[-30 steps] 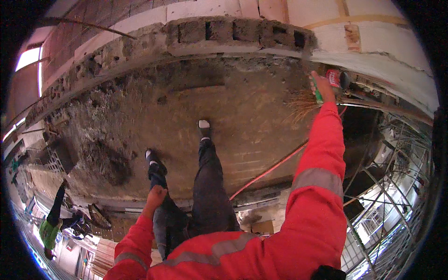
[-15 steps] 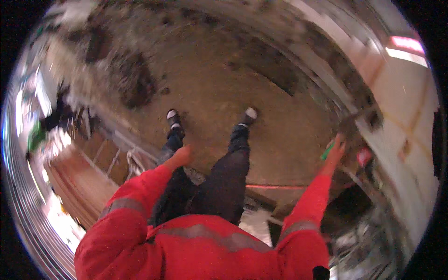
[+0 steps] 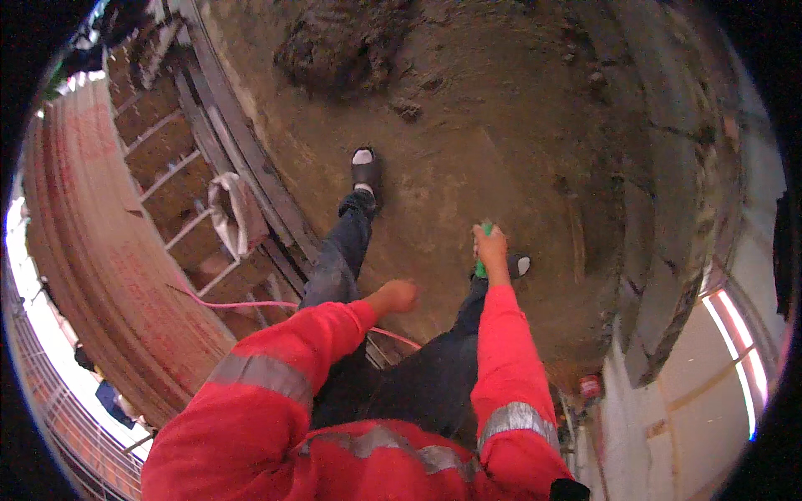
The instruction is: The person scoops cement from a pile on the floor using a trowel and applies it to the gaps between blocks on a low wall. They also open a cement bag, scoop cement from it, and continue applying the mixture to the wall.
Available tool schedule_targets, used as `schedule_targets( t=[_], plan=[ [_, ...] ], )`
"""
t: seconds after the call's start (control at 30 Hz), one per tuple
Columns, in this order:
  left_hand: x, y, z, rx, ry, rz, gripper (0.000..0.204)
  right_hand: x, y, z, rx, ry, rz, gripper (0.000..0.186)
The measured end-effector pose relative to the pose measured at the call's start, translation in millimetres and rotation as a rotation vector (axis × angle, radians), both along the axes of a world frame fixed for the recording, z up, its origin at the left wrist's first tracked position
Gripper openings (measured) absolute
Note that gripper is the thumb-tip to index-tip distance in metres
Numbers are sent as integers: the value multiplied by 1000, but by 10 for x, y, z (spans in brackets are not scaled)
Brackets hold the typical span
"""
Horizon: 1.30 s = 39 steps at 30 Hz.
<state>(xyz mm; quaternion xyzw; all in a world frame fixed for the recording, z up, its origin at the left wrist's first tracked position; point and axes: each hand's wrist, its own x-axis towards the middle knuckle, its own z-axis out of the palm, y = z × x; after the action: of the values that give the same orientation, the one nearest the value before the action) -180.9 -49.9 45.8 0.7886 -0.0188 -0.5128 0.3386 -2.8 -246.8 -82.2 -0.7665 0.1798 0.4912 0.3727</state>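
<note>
My right hand [image 3: 491, 244] is closed around the green handle [image 3: 480, 269] of a tool, held low in front of my right leg. Green shows above and below the fist; the tool's working end cannot be made out. My left hand [image 3: 394, 296] is curled into a fist in front of my left thigh, and nothing shows in it. Both arms wear red sleeves with grey bands. Under my feet spreads a brown, muddy-looking floor [image 3: 443, 179], with a dark lumpy heap [image 3: 342, 46] on it at the far side.
Curved-looking stacked boards [image 3: 100, 225] rise on the left, beside a ladder-like frame [image 3: 171, 179] with a pale sack [image 3: 230, 217] on it. A pink hose [image 3: 242, 305] runs past my left leg. Right, a ledge [image 3: 660, 292] borders the floor; a red object [image 3: 591, 386] sits low nearby.
My view has swung to the right and my feet have stepped. The right hand with the green handle has come in from the far right to before my leg. The left fist stays closed.
</note>
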Motion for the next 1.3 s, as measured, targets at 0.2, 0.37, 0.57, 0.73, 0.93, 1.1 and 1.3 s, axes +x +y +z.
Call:
schedule_targets(
  t=[0.2,0.37,0.57,0.73,0.93,1.1,1.3],
  plan=[
    [341,613,-516,-221,6,144,23,979,1826,-1360,-361,-332,502,41],
    [975,1241,-283,-362,188,487,25,1094,3336,-2123,-476,-158,-63,32],
    [1199,2029,110,-515,137,707,26,432,5417,-2191,-315,124,-814,29],
    [1261,2222,88,-568,25,815,26,398,6179,-2012,-83,39,-685,22],
    [1506,2102,63,-601,-123,796,27,1135,4821,-1851,-183,-806,524,31],
    [1482,1694,-16,-616,-236,754,27,3610,5174,-1802,-287,-1143,1183,47],
    [1460,1654,-23,-535,-243,840,25,3747,6500,-1952,80,-762,1507,36]
  ],
)
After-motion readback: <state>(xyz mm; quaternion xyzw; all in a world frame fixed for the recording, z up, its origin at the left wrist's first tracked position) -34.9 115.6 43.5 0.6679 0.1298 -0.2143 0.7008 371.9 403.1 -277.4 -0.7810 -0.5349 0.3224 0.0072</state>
